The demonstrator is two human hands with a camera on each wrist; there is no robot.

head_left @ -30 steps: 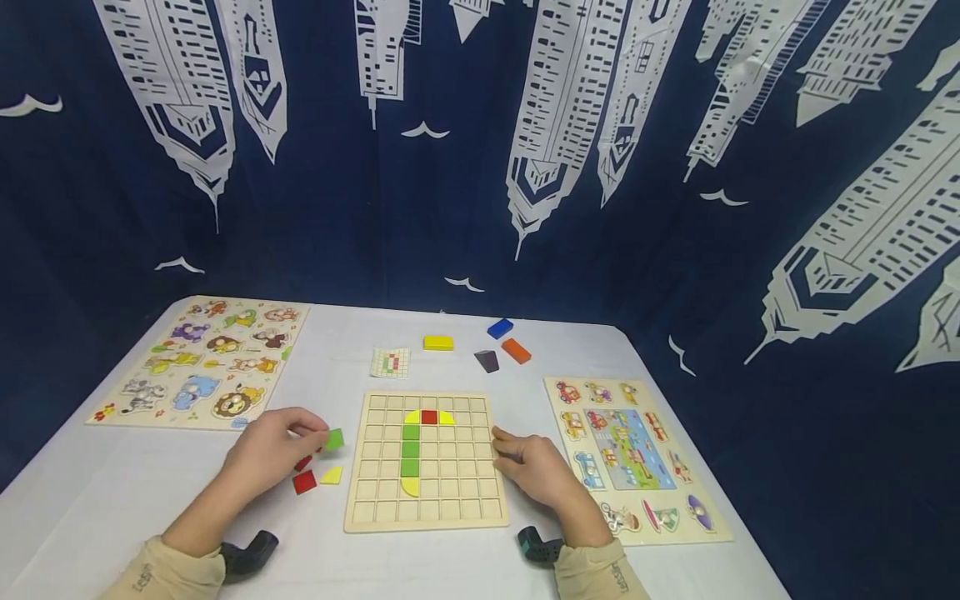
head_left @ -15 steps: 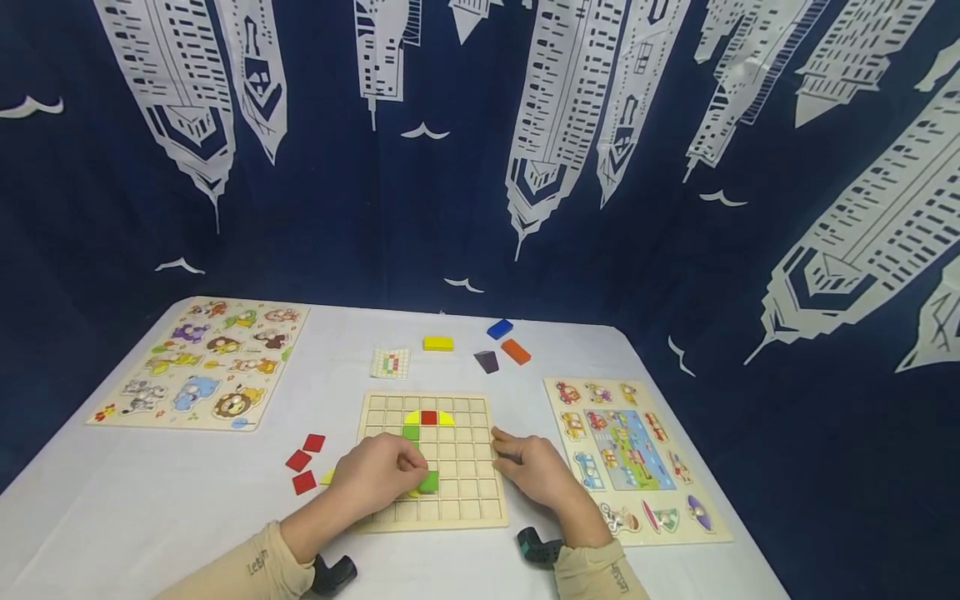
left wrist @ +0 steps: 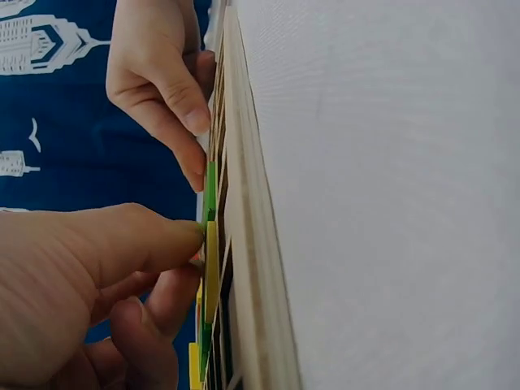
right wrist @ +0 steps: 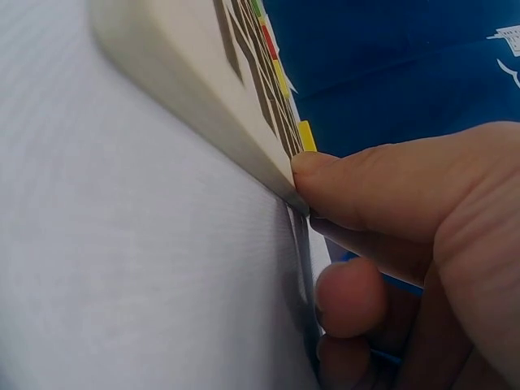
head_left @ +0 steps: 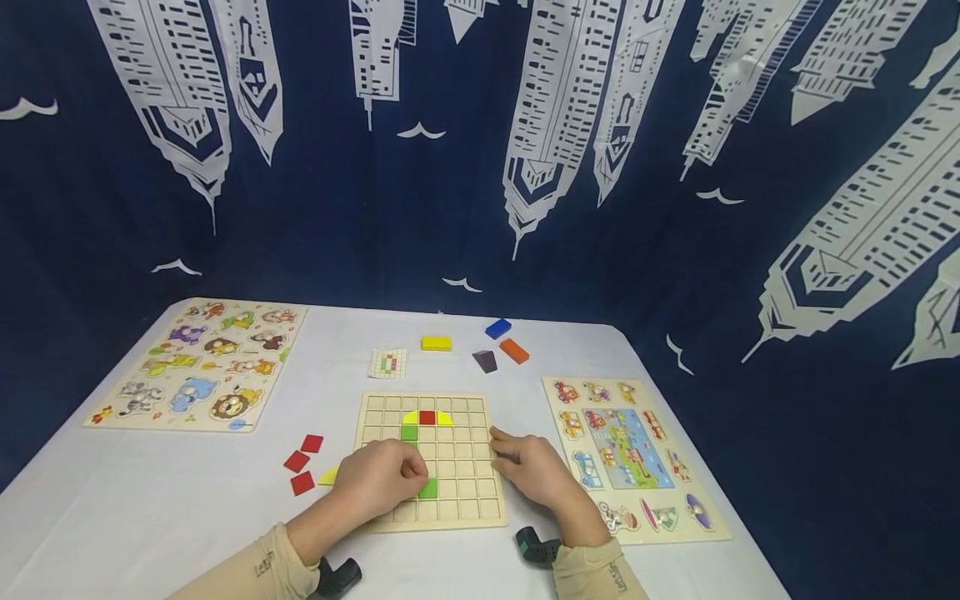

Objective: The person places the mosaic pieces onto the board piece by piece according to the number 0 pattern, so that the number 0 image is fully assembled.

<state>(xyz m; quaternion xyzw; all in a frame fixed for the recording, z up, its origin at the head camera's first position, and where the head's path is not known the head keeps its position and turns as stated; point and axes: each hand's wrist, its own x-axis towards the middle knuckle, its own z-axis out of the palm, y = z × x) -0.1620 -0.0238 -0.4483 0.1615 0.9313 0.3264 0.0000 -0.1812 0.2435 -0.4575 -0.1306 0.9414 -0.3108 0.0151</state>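
Note:
A wooden grid board (head_left: 457, 517) lies at the middle of the table. My left hand (head_left: 381, 477) is over its left half, thumb and fingertips pinching the corner of a green square tile (head_left: 428, 489) at a cell in a lower row. In the left wrist view, a yellow quarter-round tile (left wrist: 212, 272) stands beside those fingertips. Farther up the board are a red tile (head_left: 427, 417) flanked by yellow quarter-round tiles, and a green tile (head_left: 408, 432); my left hand hides others. My right hand (head_left: 534, 468) grips the board's right edge, thumb on top of the rim (right wrist: 280, 175).
Several red tiles (head_left: 302, 483) and a partly hidden yellow tile (head_left: 327, 476) lie left of the board. Behind it are a pattern card (head_left: 388, 364) and yellow (head_left: 436, 343), blue, orange and dark blocks. An animal puzzle (head_left: 247, 392) and a vehicle puzzle (head_left: 637, 517) flank the board.
My left hand has carried the green tile from the loose tiles rightward onto the board, then lowered slightly over the last half second. My right hand has stayed at the board's edge.

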